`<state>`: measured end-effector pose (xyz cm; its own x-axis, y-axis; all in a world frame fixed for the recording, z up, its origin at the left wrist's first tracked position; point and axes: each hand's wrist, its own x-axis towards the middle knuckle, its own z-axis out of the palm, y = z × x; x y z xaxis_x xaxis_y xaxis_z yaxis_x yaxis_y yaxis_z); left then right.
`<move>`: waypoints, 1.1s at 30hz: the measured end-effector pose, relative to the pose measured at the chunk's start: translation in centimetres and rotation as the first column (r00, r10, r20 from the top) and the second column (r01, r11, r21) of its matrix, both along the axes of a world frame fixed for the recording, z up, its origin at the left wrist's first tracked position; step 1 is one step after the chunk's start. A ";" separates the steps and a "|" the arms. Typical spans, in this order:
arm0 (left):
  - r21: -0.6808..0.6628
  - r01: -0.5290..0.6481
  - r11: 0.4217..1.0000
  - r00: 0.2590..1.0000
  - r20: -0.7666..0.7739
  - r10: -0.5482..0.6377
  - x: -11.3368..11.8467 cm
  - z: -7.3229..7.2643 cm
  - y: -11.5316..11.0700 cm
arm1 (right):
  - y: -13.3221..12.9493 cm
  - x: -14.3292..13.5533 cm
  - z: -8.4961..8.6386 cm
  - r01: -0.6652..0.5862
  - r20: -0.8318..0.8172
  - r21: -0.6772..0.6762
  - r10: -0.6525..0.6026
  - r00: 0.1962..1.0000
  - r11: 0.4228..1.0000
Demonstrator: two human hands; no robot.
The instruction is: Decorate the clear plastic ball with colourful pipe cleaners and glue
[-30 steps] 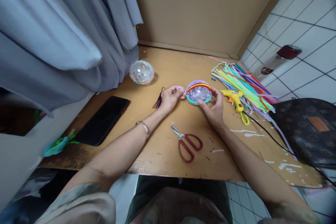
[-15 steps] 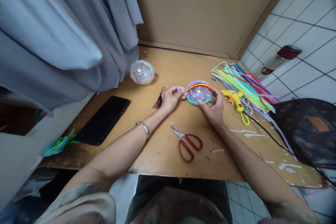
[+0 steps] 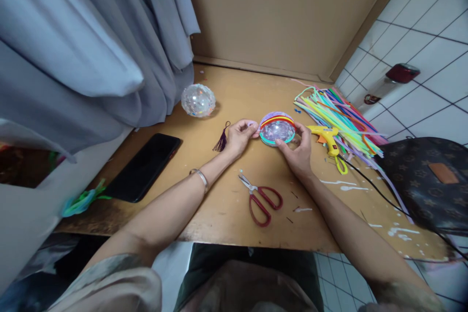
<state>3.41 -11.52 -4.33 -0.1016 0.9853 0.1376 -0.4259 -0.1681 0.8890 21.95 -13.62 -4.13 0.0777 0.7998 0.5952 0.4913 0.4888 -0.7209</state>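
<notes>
A clear plastic half-ball (image 3: 277, 131) is banded with purple, yellow, red and turquoise pipe cleaners. My right hand (image 3: 299, 152) is closed on its right side, thumb at the lower rim. At its left edge, my left hand (image 3: 239, 137) pinches a lilac pipe cleaner (image 3: 251, 123) that runs onto the bands. A dark purple tassel (image 3: 221, 140) lies just left of that hand. Between my forearms rest red-handled scissors (image 3: 260, 198), blades slightly apart. To the right of my right hand lies a yellow glue gun (image 3: 327, 137).
Another clear ball (image 3: 198, 100) sits near the grey curtain (image 3: 146, 48). A black phone (image 3: 142, 168) and green pipe cleaners (image 3: 84, 200) lie at left. Many coloured pipe cleaners (image 3: 341, 117) are piled at right, beside a brown patterned bag (image 3: 427, 185). The glue gun's cord (image 3: 380, 196) crosses the table's right side.
</notes>
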 end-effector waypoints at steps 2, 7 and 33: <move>-0.003 -0.009 1.000 1.000 0.005 0.009 0.0 0.1 0.0 | 0.0 0.0 0.0 -0.006 -0.005 -0.001 0.006 1.000 1.000; -0.019 -0.025 0.999 0.999 -0.020 0.025 0.0 0.1 0.1 | 0.1 0.1 0.0 -0.016 -0.008 -0.011 0.016 1.000 1.000; -0.061 0.024 0.998 1.000 0.011 -0.023 0.1 0.2 -0.2 | 0.1 0.1 -0.1 -0.019 -0.017 -0.011 0.019 1.000 1.000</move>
